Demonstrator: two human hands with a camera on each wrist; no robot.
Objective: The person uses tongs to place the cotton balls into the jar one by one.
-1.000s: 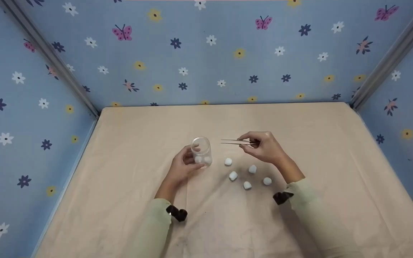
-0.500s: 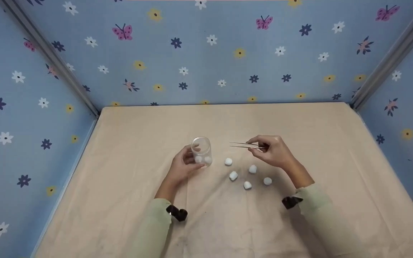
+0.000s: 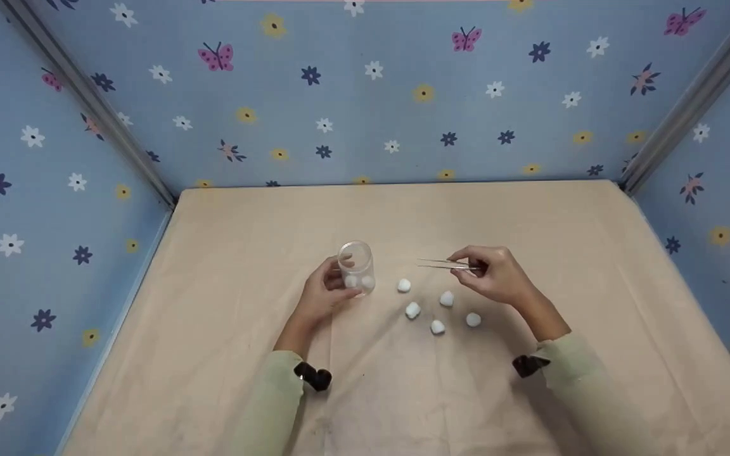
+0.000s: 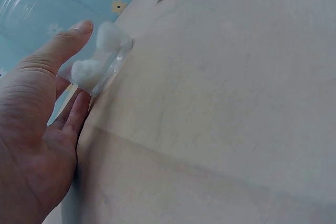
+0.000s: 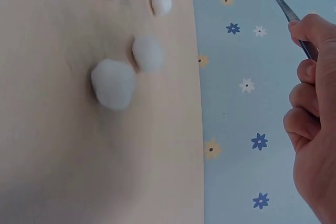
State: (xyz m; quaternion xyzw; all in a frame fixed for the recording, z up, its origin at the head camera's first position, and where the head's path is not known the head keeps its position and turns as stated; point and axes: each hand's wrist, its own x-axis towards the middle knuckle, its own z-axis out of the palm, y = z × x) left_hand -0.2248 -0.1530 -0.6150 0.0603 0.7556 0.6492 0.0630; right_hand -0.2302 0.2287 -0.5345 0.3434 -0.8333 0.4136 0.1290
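My left hand [image 3: 322,294] grips a clear plastic cup [image 3: 355,263] from its left side, thumb in front and fingers behind. Two cotton balls [image 4: 86,72] lie at the bottom of the cup. To the right, my right hand [image 3: 495,273] holds metal tweezers [image 3: 444,264] raised above the table. Their tips point left toward the cup, slightly apart, with nothing between them. Several loose cotton balls lie below the tweezers; one cotton ball [image 3: 404,285] is closest to the cup, and another cotton ball [image 5: 113,84] looks large in the right wrist view.
A beige cloth [image 3: 244,253] with faint creases covers the table. Blue flowered panels [image 3: 365,95] stand along the back and both sides, with grey metal posts [image 3: 688,95] at the corners. A dark wrist camera [image 3: 312,377] is strapped over each pale green sleeve.
My right hand has drawn back to the right and slightly toward me with the tweezers, away from the cup. The left hand, cup and cotton balls have stayed in place.
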